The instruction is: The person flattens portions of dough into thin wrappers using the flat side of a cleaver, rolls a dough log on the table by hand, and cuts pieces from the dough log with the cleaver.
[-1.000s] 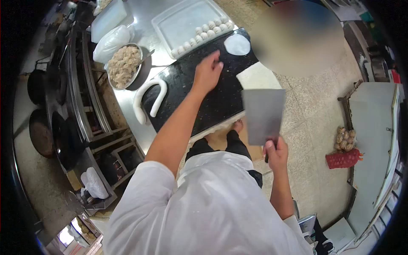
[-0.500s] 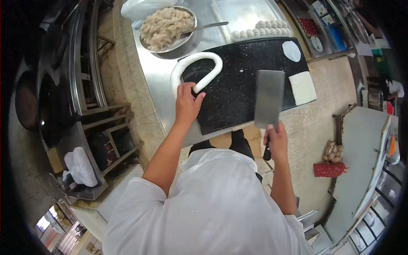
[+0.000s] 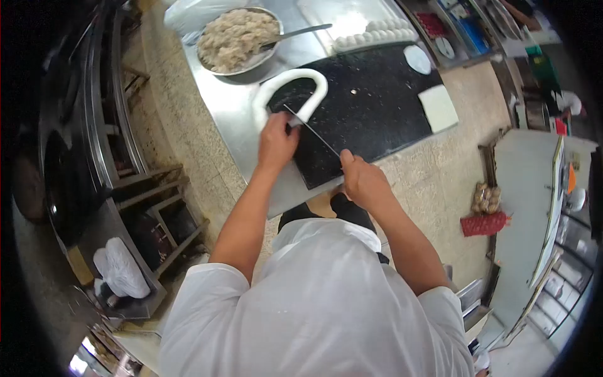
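A white dough rope (image 3: 262, 100) lies bent in a loop on the left part of a black board (image 3: 370, 107). My left hand (image 3: 278, 141) is closed around the rope near its free end, thumb and fingers pinching it. In my right hand (image 3: 364, 181) is a cleaver (image 3: 320, 137), seen edge-on as a thin line. Its blade reaches across to the rope's end, close by my left fingers; whether it has cut through is hard to see. Further right on the board are a flat round white piece (image 3: 417, 59) and a white square piece (image 3: 439, 109).
Behind the board stands a metal bowl (image 3: 248, 76) heaped with pale filling (image 3: 235, 38), a long-handled utensil (image 3: 304, 31) resting in it. A tray with rows of small white dough pieces (image 3: 375, 34) is beside it. On the floor at right are a red net bag (image 3: 483, 224) and metal cabinet.
My right hand has swung the cleaver left from the board's right side, turning its blade edge-on at the rope's end. My left hand stays on the rope.
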A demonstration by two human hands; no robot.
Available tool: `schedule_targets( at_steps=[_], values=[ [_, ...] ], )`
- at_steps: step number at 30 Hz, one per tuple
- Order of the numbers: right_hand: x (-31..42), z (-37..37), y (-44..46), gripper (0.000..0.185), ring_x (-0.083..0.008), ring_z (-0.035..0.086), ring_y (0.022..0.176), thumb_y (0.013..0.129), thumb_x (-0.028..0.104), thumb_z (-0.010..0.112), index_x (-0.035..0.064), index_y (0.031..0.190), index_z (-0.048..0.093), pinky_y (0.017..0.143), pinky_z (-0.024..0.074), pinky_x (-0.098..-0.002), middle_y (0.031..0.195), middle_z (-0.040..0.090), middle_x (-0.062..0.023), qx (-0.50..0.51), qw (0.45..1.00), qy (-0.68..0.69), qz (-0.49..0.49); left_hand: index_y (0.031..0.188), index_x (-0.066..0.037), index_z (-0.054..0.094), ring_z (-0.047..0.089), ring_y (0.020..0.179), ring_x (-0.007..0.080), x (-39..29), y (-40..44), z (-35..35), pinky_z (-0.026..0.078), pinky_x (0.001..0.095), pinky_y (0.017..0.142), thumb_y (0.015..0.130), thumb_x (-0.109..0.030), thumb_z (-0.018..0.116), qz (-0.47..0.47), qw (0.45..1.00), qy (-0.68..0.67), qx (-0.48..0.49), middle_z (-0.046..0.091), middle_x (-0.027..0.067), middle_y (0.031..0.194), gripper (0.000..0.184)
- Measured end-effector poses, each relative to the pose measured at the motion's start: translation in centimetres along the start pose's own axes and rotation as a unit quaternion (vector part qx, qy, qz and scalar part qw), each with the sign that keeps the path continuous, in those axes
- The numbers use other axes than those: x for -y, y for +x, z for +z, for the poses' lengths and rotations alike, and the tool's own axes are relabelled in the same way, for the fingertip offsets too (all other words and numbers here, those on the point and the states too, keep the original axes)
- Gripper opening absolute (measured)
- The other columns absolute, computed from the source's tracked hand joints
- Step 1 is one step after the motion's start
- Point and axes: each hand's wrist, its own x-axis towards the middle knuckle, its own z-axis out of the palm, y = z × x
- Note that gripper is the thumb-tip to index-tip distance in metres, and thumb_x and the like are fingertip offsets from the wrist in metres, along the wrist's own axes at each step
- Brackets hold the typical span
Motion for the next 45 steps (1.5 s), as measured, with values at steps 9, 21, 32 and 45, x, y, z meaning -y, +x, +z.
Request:
schedule_targets(
  at_steps=[9, 21, 32, 45],
  values=[
    [-10.2, 2.3, -12.8, 0.018, -0.036, 0.07, 0.079, 0.097, 0.018, 0.063, 0.0009, 0.097, 0.066, 0.07, 0.0534, -0.044, 0.083, 0.069, -0.0208, -0.148, 0.935, 0.296, 0.125, 0.107, -0.007, 0.072, 0.06, 0.112, 0.0367, -6.2, -0.8, 1.2, 0.046, 0.0524, 0.099, 0.096, -0.042, 0.064, 0.132, 0.839, 0.355, 0.391, 0.067, 0.0166, 0.117, 0.038],
    [-22.7, -0.5, 0.2, 0.023, -0.0145, 0.056, 0.055, 0.105, 0.026, 0.053, 0.0059, 0.094, 0.053, 0.051, 0.0472, -0.0309, 0.072, 0.058, -0.0046, -0.272, 0.607, 0.686, 0.296, 0.158, -0.027, 0.039, 0.019, 0.155, 0.0407, -10.3, 2.3, 13.6, 0.01, 0.0677, 0.121, 0.1, -0.062, 0.045, 0.35, 0.848, 0.267, 0.295, 0.026, 0.0141, 0.167, 0.069],
    [-12.5, 9.3, -4.8, 0.046, -0.0382, 0.068, 0.103, 0.095, 0.036, 0.067, 0.0083, 0.132, 0.062, 0.09, 0.0506, -0.0453, 0.106, 0.072, -0.02, -0.053, 0.97, 0.239, 0.012, 0.154, -0.03, 0.045, 0.023, 0.155, 0.0333, -8.3, 3.0, 11.2, 0.011, 0.0665, 0.122, 0.095, -0.066, 0.049, 0.43, 0.772, 0.209, 0.418, 0.031, 0.0064, 0.167, 0.069],
    [-11.1, 10.1, -7.4, 0.054, -0.0475, 0.069, 0.098, 0.091, 0.047, 0.07, -0.0043, 0.108, 0.072, 0.097, 0.0473, -0.0554, 0.097, 0.073, -0.0264, 0.033, 0.855, 0.485, 0.183, 0.153, -0.028, 0.048, 0.026, 0.155, 0.0318, -9.0, 3.2, 11.2, 0.009, 0.0665, 0.122, 0.091, -0.07, 0.052, 0.515, 0.631, 0.13, 0.566, 0.034, 0.0057, 0.165, 0.075]
  ],
)
